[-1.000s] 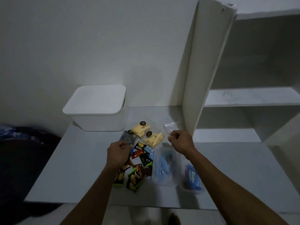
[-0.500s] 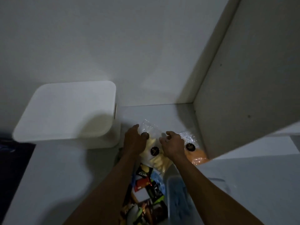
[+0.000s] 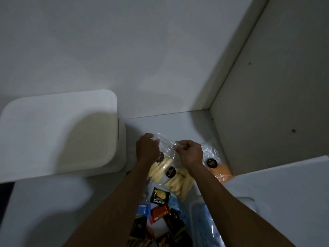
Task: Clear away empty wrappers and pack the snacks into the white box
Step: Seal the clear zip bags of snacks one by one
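Note:
The white box [image 3: 58,132] stands at the left with its lid on. My left hand [image 3: 146,149] and my right hand [image 3: 189,154] both pinch the top edge of a clear bag of pale yellow snack sticks [image 3: 160,171] that lies on the table. A second clear bag of the same sticks [image 3: 179,184] lies just below it. A clear bag with orange snacks [image 3: 219,168] sits right of my right hand. Small coloured snack packets [image 3: 158,209] lie in a pile between my forearms.
A clear plastic container with blue contents [image 3: 204,223] sits at the lower right under my right forearm. A tall white shelf panel [image 3: 267,104] rises on the right, close to the orange bag. The wall [image 3: 142,59] is behind the grey table [image 3: 44,207].
The view has closed in on the table. Both hands moved up from the packet pile onto the top edge of the yellow stick bag and now pinch it.

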{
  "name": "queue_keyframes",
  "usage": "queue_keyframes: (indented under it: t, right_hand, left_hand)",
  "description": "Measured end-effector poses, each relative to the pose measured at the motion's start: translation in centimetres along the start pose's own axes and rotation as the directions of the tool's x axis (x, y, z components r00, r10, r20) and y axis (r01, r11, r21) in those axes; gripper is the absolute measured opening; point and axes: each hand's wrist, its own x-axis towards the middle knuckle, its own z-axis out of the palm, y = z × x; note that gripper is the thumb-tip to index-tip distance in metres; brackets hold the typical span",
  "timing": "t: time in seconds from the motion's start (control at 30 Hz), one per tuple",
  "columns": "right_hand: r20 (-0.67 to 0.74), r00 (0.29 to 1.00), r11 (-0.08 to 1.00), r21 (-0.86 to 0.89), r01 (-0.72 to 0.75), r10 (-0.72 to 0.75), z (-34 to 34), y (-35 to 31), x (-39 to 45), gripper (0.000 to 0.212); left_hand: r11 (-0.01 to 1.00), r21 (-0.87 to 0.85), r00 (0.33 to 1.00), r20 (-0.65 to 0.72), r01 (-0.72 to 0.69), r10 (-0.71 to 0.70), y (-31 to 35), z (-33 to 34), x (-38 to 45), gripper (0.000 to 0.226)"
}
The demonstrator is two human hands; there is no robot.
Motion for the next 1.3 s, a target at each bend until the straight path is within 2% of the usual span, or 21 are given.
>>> queue_keyframes:
  t: [0.1, 0.27, 0.43, 0.57, 0.7, 0.9, 1.07, 1.17, 1.3]
  right_hand:
    - [0.032, 0.999, 0.991, 0.130, 0.031, -0.036, -1.5, -1.0, -1.3, 0.011]
    - [0.093, 0.984, 0.964, 0.234, 0.126, -0.151, -5.4, -3.8, -4.7, 0.012]
    - [0.157, 0.941, 0.930, 0.267, 0.252, -0.299, -10.7, -6.9, -9.2, 0.012]
    - [0.235, 0.861, 0.884, 0.253, 0.394, -0.451, -14.7, -9.0, -12.8, 0.009]
    - [0.312, 0.782, 0.838, 0.284, 0.465, -0.539, -17.2, -10.1, -16.0, 0.013]
    - [0.407, 0.675, 0.773, 0.143, 0.618, -0.615, -18.3, -10.9, -19.3, 0.023]
    - [0.434, 0.571, 0.627, -0.019, 0.779, -0.697, -17.8, -13.5, -22.7, 0.024]
    - [0.478, 0.537, 0.568, -0.094, 0.818, -0.695, -16.7, -14.9, -24.0, 0.017]
    - [0.500, 0.525, 0.503, -0.192, 0.843, -0.689, -15.5, -16.1, -24.8, 0.020]
  left_hand:
    - [0.994, -0.044, 0.994, -0.062, -0.095, 0.093, 1.0, -1.2, -1.8, 0.018]
    - [0.945, -0.218, 0.956, -0.215, -0.244, 0.197, 3.4, -3.9, -7.6, 0.013]
    - [0.894, -0.372, 0.942, -0.307, -0.251, 0.136, 6.7, -6.7, -14.7, 0.014]
    - [0.826, -0.497, 0.936, -0.339, -0.264, 0.095, 8.9, -8.9, -20.0, 0.010]
    - [0.770, -0.568, 0.924, -0.376, -0.291, 0.072, 9.6, -10.6, -24.4, 0.003]
    - [0.668, -0.697, 0.935, -0.355, -0.263, -0.003, 10.1, -11.7, -29.0, 0.003]
    - [0.697, -0.659, 0.926, -0.378, -0.285, 0.021, 10.3, -12.8, -30.2, 0.007]
    - [0.706, -0.645, 0.924, -0.381, -0.292, 0.034, 10.3, -13.8, -30.4, 0.007]
    - [0.690, -0.665, 0.928, -0.373, -0.284, 0.022, 10.1, -14.9, -30.3, 0.007]
